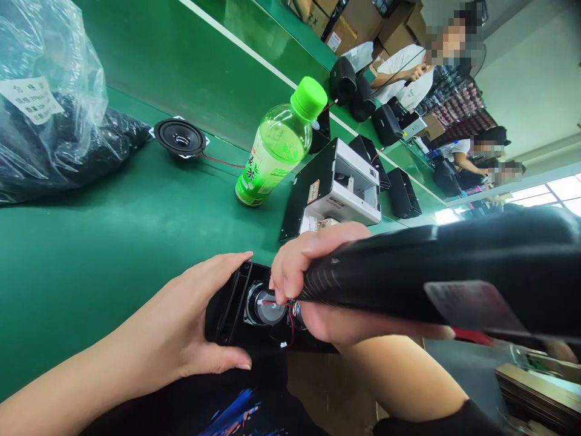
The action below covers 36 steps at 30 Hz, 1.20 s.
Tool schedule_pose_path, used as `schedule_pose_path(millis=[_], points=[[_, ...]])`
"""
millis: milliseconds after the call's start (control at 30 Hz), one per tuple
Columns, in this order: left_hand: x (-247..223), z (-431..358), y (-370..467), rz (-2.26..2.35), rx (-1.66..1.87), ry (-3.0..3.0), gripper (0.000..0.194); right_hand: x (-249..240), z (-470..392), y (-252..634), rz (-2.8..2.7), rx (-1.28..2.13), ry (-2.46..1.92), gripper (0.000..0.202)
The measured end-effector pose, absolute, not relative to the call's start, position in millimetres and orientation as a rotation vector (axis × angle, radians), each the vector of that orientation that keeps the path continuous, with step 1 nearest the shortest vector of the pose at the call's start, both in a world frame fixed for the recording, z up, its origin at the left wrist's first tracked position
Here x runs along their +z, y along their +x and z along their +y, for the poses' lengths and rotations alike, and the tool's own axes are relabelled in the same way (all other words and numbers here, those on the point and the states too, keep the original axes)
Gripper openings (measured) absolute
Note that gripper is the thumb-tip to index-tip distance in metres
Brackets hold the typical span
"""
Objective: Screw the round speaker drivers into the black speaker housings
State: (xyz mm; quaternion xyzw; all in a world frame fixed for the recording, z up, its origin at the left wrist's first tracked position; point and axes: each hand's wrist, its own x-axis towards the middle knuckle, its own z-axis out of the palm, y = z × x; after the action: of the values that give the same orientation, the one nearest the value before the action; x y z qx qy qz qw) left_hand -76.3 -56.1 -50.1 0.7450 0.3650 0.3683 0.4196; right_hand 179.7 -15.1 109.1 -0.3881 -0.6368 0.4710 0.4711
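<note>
My left hand (200, 330) spans one end of a black speaker box (238, 318), thumb on the near edge and fingers on the far edge. Inside the open box sits a round speaker driver (271, 307) with a silver back. A thin red and black wire (291, 330) with a small white plug hangs from it. Wrapped round a thick black power screwdriver (376, 278), my right hand (318, 284) is above the box. The tool's tip is hidden behind my fingers, so I cannot tell whether it touches anything. Part of a second driver shows beside my fingertips.
Beyond the box stand a green tea bottle (276, 148) and a white-and-black machine (340, 188). A loose speaker driver (180, 138) lies on the green table (136, 242) beside a clear bag of black parts (49, 121). Other speaker boxes (403, 194) and people are farther off.
</note>
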Motion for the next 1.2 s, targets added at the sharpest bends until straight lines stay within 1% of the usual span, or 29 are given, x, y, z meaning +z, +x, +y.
schedule_pose_path(millis=[167, 333, 433, 500, 600, 700, 767, 867, 967, 1067, 1133, 1200], points=[[-51, -55, -76, 0.911, 0.905, 1.853, 0.120, 97, -9, 159, -1.511, 1.154, -0.936, 0.075], [-50, -53, -79, 0.939, 0.882, 1.852, 0.122, 63, -15, 139, -1.218, 0.944, -0.655, 0.073], [-47, -50, -81, 0.927, 0.848, 1.899, 0.120, 56, -16, 137, -1.186, 0.966, -0.642, 0.073], [-47, -47, -83, 0.931, 0.853, 1.968, 0.119, 69, -16, 142, -1.138, 1.067, -0.661, 0.077], [-53, -44, -85, 0.949, 0.922, 2.092, 0.127, 114, -24, 164, -1.066, 1.133, -0.657, 0.077], [-68, -46, -87, 0.998, 0.927, 2.156, 0.135, 164, -32, 199, -1.168, 0.919, -0.680, 0.061], [-79, -48, -90, 1.028, 0.911, 2.148, 0.136, 182, -29, 221, -1.227, 0.706, -0.703, 0.055], [-94, -53, -97, 1.035, 0.865, 2.122, 0.141, 176, -9, 238, -1.236, 0.536, -0.706, 0.066], [-104, -55, -103, 1.048, 0.819, 2.125, 0.148, 154, 15, 237, -1.256, 0.565, -0.696, 0.076], [-107, -56, -105, 1.051, 0.812, 2.113, 0.149, 137, 27, 232, -1.272, 0.650, -0.747, 0.082], [-108, -56, -106, 1.056, 0.823, 2.103, 0.149, 132, 31, 229, -1.231, 0.626, -0.789, 0.085], [-106, -54, -106, 1.063, 0.824, 2.109, 0.157, 130, 35, 227, -1.172, 0.555, -0.808, 0.085]])
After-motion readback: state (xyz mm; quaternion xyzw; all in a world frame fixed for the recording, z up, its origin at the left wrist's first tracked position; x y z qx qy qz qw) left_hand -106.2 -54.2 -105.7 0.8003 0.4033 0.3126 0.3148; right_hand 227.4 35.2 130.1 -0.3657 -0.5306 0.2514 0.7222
